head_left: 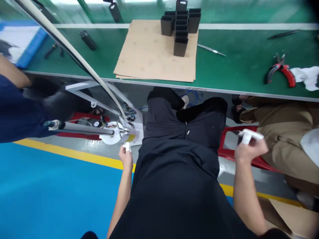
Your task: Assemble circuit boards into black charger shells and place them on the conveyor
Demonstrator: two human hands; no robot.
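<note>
My left hand (126, 157) is held low beside my left thigh, near the white-topped base of a metal stand (112, 132). White coverings show at its fingertips, which are drawn together; whether anything is between them is too small to tell. My right hand (251, 149) is raised beside my right thigh, over a red stool (226, 142). White coverings are on its thumb and forefinger, which stand apart, while the other fingers curl in. No held object shows there. Ahead, several black rectangular cases (180, 46) stand grouped on a cardboard sheet (149, 53), away from both hands.
The green bench (234, 73) carries a thin file (211, 50), red-handled pliers (281, 71), a white cloth (309, 76) and tweezers (282, 34). A long pole (74, 59) slants across the left. Co-workers sit on both sides. A cardboard box (294, 215) stands low at right.
</note>
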